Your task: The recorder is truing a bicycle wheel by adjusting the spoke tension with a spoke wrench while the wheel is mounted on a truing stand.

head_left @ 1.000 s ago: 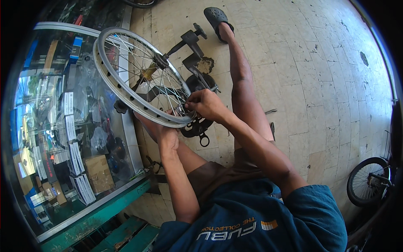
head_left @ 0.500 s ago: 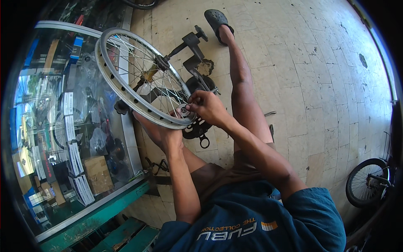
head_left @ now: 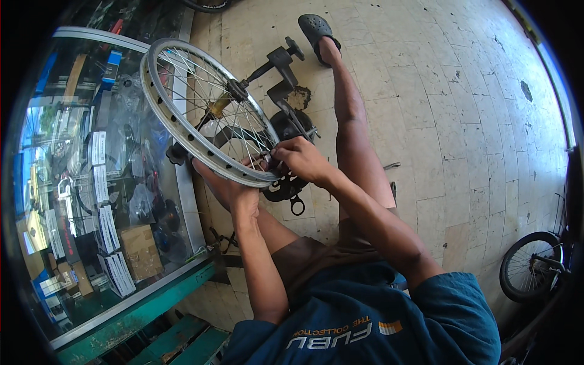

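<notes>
A silver spoked bicycle wheel (head_left: 182,85) stands mounted in a black truing stand (head_left: 281,70) on the tiled floor. My left hand (head_left: 226,187) cups the rim from below at its near edge. My right hand (head_left: 299,159) pinches a small tool at the spokes just inside the rim, right beside the left hand; the tool is mostly hidden by the fingers. A round black tool with a ring end (head_left: 286,188) lies under the wheel by my knee.
A glass display case (head_left: 91,201) with a green base, full of bike parts, runs along the left. My right leg stretches forward to a dark clog (head_left: 316,27). A small wheeled bicycle tyre (head_left: 532,264) stands at the right edge.
My hands stay at the rim's near edge; the right hand's fingers have shifted slightly on the spokes. The wheel looks barely turned.
</notes>
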Tool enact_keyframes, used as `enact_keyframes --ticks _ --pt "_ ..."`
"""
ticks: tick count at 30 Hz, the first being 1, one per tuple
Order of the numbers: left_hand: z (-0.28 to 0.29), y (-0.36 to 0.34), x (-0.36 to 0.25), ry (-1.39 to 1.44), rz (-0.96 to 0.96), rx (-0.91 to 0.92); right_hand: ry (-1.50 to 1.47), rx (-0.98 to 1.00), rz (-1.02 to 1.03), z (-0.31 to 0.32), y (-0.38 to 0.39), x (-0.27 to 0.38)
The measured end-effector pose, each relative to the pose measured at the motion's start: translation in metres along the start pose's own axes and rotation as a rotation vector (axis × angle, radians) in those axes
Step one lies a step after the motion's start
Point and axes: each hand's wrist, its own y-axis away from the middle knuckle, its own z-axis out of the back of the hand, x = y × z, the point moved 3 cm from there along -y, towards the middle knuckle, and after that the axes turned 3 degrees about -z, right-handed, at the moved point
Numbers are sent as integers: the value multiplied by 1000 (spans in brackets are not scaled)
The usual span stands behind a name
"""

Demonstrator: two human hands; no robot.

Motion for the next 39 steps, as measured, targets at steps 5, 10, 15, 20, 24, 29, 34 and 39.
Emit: enact_keyframes --ticks 5,10,15,20,24,29,34,39 --pt "0 3 -6 33 15 8 -156 98 -91 7 4 6" --pt "-6 7 -11 65 30 23 -194 57 -85 5 2 -2" --pt "-2 18 -17 94 53 35 -176 -3 -17 3 -2 -11" --pt "-7 6 -25 121 71 36 -71 43 13 0 -4 -10" --pt "-13 10 -28 146 86 54 -92 106 -25 3 -2 -6" --pt "-13 15 -31 166 86 73 -180 214 -93 15 0 6" --pt "-23 22 -40 167 58 97 -222 260 -109 18 -1 13" --pt "-39 30 -57 177 75 128 -165 185 23 16 -2 13"
